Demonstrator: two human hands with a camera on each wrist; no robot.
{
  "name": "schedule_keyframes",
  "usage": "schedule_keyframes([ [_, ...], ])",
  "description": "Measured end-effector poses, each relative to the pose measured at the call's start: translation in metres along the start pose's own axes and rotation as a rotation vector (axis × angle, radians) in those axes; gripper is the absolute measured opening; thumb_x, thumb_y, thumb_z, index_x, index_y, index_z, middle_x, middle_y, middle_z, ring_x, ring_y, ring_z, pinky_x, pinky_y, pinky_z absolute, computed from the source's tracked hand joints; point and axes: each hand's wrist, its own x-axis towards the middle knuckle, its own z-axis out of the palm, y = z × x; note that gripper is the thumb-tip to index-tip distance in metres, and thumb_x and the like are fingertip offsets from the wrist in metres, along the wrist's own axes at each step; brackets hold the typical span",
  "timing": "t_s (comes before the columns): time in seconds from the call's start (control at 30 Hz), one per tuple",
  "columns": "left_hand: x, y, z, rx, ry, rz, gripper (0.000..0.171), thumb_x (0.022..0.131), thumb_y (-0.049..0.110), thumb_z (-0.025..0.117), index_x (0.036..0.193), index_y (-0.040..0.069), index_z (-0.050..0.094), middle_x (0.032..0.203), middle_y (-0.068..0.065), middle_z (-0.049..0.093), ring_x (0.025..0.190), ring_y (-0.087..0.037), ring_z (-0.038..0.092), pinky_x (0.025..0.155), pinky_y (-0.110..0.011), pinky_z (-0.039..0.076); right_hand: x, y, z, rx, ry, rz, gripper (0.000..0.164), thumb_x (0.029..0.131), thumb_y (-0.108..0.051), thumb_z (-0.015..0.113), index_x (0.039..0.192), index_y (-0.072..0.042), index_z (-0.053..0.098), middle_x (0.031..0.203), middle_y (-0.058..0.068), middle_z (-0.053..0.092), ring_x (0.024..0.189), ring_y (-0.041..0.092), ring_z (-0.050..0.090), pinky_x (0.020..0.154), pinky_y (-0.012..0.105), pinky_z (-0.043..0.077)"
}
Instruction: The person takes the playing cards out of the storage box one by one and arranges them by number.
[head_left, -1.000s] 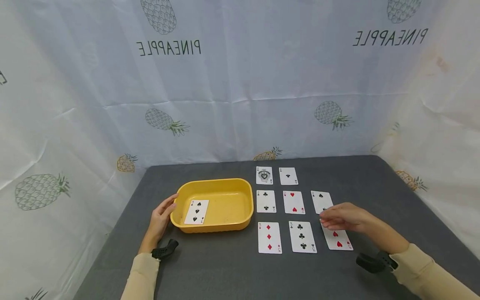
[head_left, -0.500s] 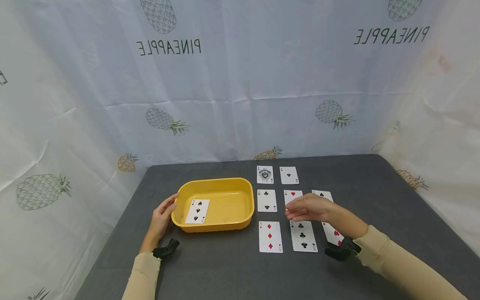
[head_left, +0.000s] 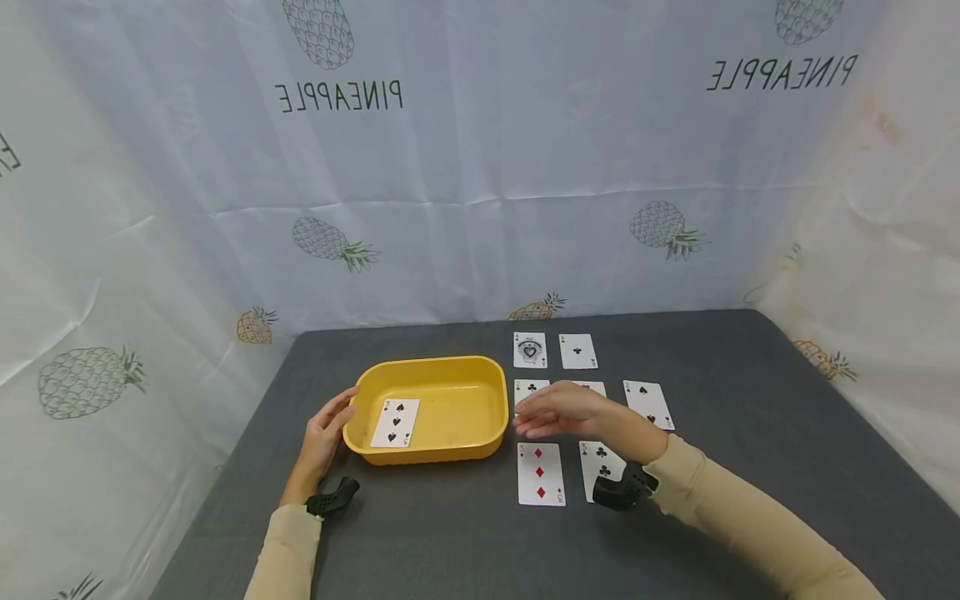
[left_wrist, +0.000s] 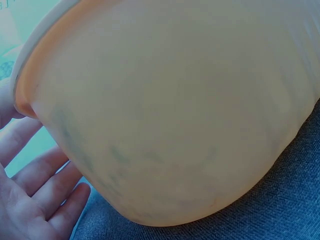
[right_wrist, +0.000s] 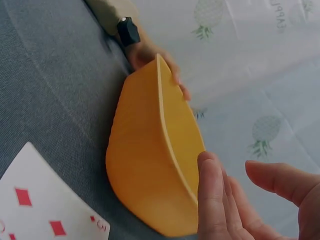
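My left hand (head_left: 322,433) rests against the left end of a yellow plastic tray (head_left: 429,362), fingers at its rim. In the left wrist view the fingers (left_wrist: 37,175) lie along the outer wall, fairly straight. A three of spades (head_left: 394,423) lies inside the tray. My right hand (head_left: 562,410) hovers just right of the tray, fingers straight and thumb apart, with nothing between them in the right wrist view. It partly covers a two of clubs (head_left: 531,386) and a two of hearts (head_left: 595,387). Just below lie a three of diamonds (head_left: 540,473) and a three of clubs (head_left: 600,468).
Two aces (head_left: 529,351) (head_left: 577,352) lie at the back, right of the tray. A two of spades (head_left: 648,405) lies beyond the right forearm. The right sleeve (head_left: 712,492) hides the place where the three of hearts was seen. A patterned white curtain (head_left: 465,167) borders the grey table (head_left: 420,533).
My right hand has swept left from over the three of hearts, past the two of hearts, to above the two of clubs beside the tray. The left hand and tray have stayed put.
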Motion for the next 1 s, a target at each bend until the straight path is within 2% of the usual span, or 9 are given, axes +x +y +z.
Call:
schedule_keyframes([
  [0.1,0.0,-0.001,0.0,-0.006,0.0,-0.004,0.053,0.1,0.024,0.052,0.143,-0.005,0.038,0.115,0.029,0.058,0.105,0.012,0.058,0.084,-0.009,0.051,0.005,-0.002,0.008,0.013,-0.011,-0.002,0.04,0.092,-0.011,0.062,0.123,0.014,0.056,0.086,0.002,0.074,0.081,0.012,0.071,0.083,0.028,0.059],
  [0.33,0.0,0.0,0.0,-0.01,-0.003,-0.011,0.053,0.1,0.023,0.051,0.143,-0.006,0.038,0.114,0.03,0.058,0.104,0.013,0.058,0.084,-0.009,0.051,0.026,-0.011,0.031,0.024,-0.001,0.011,0.041,0.092,-0.009,0.061,0.125,0.015,0.053,0.078,0.001,0.074,0.073,0.011,0.073,0.073,0.024,0.059],
  [0.57,0.0,0.001,0.0,0.008,0.015,-0.045,0.056,0.099,0.028,0.054,0.143,-0.003,0.039,0.113,0.031,0.056,0.104,0.015,0.057,0.086,-0.007,0.049,0.045,-0.018,0.049,0.068,0.014,0.032,0.041,0.092,-0.008,0.061,0.125,0.015,0.054,0.079,0.005,0.073,0.073,0.013,0.073,0.069,0.024,0.059],
  [0.83,0.0,0.0,0.0,0.006,0.009,-0.019,0.055,0.1,0.025,0.052,0.143,-0.005,0.038,0.113,0.031,0.057,0.104,0.014,0.057,0.085,-0.007,0.05,0.066,-0.019,0.064,0.103,0.033,0.051,0.041,0.094,-0.006,0.058,0.13,0.012,0.052,0.082,0.006,0.072,0.075,0.014,0.071,0.082,0.031,0.058],
  [1.0,0.001,0.0,0.0,0.017,0.013,-0.021,0.055,0.099,0.026,0.053,0.143,-0.004,0.039,0.113,0.032,0.057,0.104,0.015,0.056,0.086,-0.007,0.049,0.081,-0.016,0.075,0.128,0.073,0.099,0.039,0.095,-0.006,0.057,0.129,0.011,0.054,0.088,0.01,0.072,0.076,0.015,0.07,0.073,0.025,0.059],
])
